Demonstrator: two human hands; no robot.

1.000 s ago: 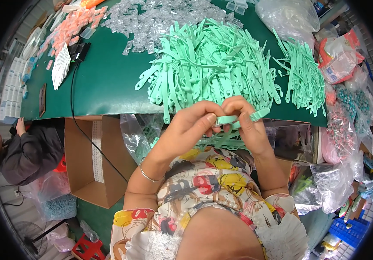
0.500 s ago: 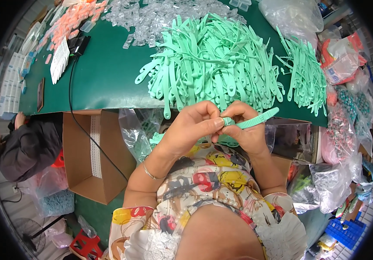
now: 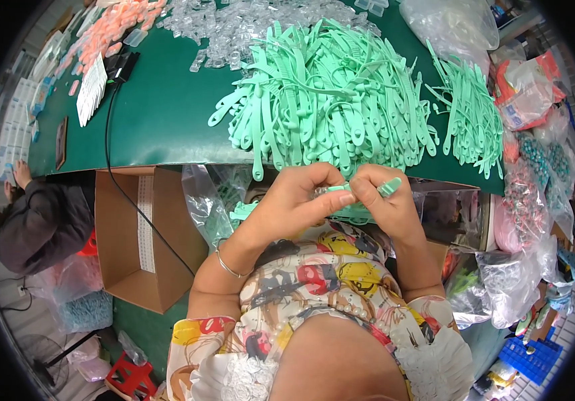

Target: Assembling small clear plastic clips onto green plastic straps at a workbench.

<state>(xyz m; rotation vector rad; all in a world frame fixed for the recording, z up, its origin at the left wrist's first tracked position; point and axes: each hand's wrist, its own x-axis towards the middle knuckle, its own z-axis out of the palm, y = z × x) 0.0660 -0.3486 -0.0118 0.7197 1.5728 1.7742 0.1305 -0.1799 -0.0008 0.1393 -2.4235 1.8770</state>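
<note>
Both hands meet just in front of the table edge, below a big heap of mint-green plastic straps point(image 3: 331, 100). One mint-green ridged strap point(image 3: 390, 186) is held between them. My left hand point(image 3: 299, 198) pinches it with thumb and forefinger; something small and clear seems to show at those fingers, partly covered. My right hand point(image 3: 384, 206) is closed round the strap, whose rounded end sticks out past the fingers. Most of the strap is hidden by both hands. A smaller bunch of green straps point(image 3: 471, 113) lies to the right of the heap.
Clear plastic pieces point(image 3: 224, 30) are piled behind the heap, with coral-coloured pieces point(image 3: 117, 27) farther left. A black cable point(image 3: 108, 127) hangs over the table edge across an open cardboard box point(image 3: 170, 254). Another person point(image 3: 43, 227) sits at the left. Filled bags point(image 3: 525, 200) crowd the right.
The strap's free end, long and pointing right before, now shows only as a short tip. My right hand has closed farther over it. The other person's hands have moved up.
</note>
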